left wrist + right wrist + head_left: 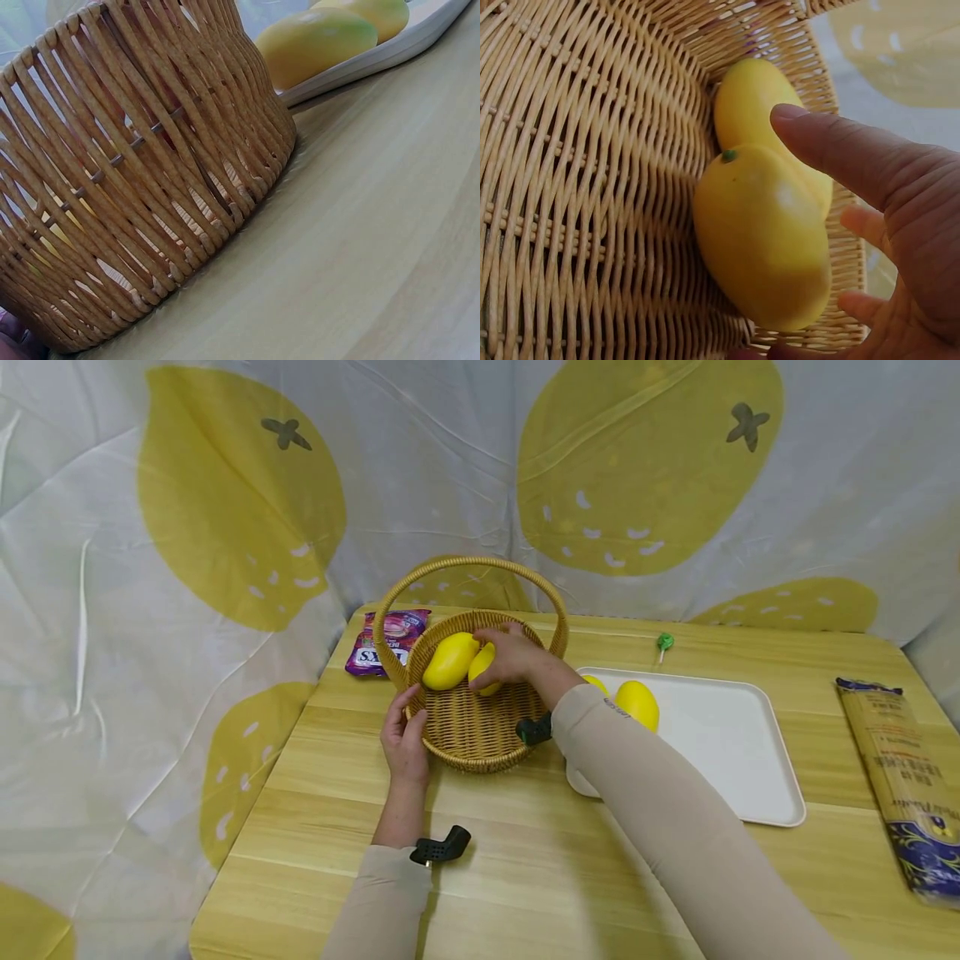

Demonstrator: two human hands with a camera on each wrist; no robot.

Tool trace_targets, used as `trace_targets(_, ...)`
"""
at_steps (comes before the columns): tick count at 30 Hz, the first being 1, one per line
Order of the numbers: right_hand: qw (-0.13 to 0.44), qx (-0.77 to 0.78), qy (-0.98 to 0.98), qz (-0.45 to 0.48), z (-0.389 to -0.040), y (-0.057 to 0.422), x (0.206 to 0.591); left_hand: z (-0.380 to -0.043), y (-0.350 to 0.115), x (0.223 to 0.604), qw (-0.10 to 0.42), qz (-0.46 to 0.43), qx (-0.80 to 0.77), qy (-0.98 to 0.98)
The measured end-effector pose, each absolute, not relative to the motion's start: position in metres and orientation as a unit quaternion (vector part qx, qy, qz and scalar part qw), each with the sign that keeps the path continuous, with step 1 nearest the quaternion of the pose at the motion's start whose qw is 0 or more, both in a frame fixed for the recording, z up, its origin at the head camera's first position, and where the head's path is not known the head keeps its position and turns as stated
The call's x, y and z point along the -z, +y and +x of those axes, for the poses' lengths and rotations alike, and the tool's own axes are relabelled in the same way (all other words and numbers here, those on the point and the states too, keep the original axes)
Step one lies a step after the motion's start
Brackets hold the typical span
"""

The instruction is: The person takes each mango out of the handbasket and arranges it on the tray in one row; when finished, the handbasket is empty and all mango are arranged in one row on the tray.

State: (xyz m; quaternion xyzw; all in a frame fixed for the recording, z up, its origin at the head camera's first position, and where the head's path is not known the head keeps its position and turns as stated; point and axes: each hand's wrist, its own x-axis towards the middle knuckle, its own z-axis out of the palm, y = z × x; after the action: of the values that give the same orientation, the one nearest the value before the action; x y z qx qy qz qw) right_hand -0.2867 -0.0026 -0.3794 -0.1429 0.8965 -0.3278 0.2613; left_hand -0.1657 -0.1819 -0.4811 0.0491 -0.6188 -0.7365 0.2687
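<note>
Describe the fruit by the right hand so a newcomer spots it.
On the wooden table, find the wicker basket with the arched handle. Inside, in the head view, skip the left fruit; yours is the yellow right fruit, half-hidden behind the right hand.

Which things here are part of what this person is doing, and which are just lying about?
Likely part of the job:
wicker basket
two basket mangoes
white tray
two tray mangoes

Apparently just lying about:
purple packet
green lollipop
long package
</note>
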Motion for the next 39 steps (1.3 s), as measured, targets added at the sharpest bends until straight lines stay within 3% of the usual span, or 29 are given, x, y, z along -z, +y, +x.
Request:
trace_targets(29, 0.232, 0.248, 0.919, -0.201, -0.287, -0.007, 0.386, -0.167, -0.182, 0.482, 0.271, 0.057, 0.731, -0.623)
trace_targets(39, 0.203, 0.256, 0.923, -0.205, -0.280, 0.006, 0.369, -0.166, -0.180, 0.480, 0.270, 0.064, 0.732, -0.622)
